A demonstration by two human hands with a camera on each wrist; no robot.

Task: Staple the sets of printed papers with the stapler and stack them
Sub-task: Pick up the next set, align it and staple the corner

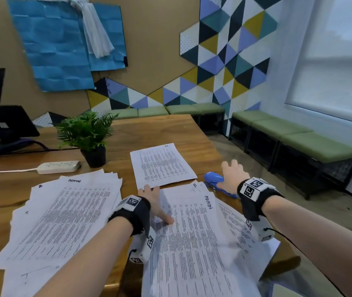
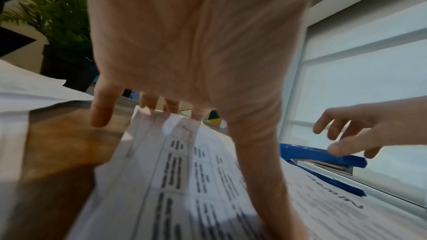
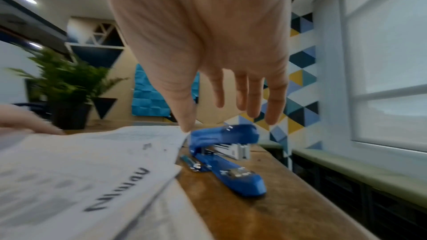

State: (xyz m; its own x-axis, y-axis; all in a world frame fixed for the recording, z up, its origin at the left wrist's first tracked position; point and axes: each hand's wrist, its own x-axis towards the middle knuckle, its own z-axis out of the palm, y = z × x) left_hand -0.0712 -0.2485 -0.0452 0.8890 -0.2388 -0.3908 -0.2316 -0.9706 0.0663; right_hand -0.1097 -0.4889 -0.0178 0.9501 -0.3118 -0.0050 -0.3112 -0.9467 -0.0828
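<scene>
Blue stapler lies on the desk just beside the far right corner of the near set, and the right hand hangs over it with fingers spread and relaxed, grasping nothing; in the left wrist view its thumb seems to touch the stapler's top, though blur makes that unsure. The left hand lies flat on the near set, fingers straight, pinning the far left corner. One set sits apart farther back, and a loose heap fans out at the left.

To do this step well, the right hand should close round the stapler's top and base together and lift it, not drag it, since the sheets' corner lies against it. The left hand should stay pressed until the corners are squared, then the mouth should slide over the corner marked ADMIN.

How many sheets the near set has cannot be told. Its near edge runs out of the head view. Whether the far set is already stapled is too small to make out.
</scene>
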